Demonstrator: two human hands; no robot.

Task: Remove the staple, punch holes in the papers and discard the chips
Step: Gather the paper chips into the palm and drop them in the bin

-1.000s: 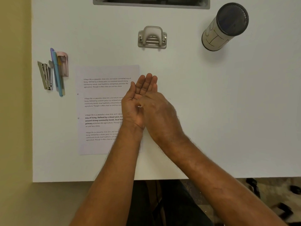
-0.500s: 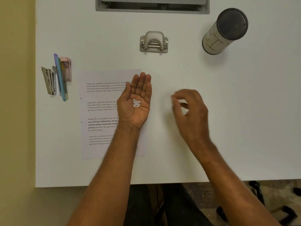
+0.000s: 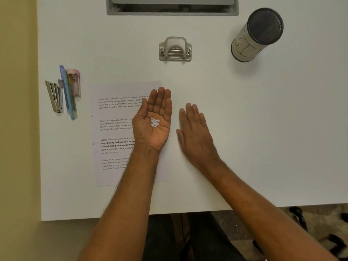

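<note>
The left hand lay palm up over the right part of the papers, its grip open and flat, cradling a small heap of white chips in the hollow of the palm. A second before, the right hand had been pressed against that palm; half a second before, it had drawn away to the right with curled fingers. Now it was back just beside the left hand, palm down and fingers spread over the bare counter, its grip open and empty. That change suggests the loose chips were swept together and were ready to be carried off.

The papers showed two small holes along their left margin, so the punching looked done. The hole punch sat farther away, near the middle of the counter. The likely bin, a cylindrical container, stood far right, well apart from both hands. A stapler and pens lay left. Discarding remained; tilting the palm early could scatter the chips.
</note>
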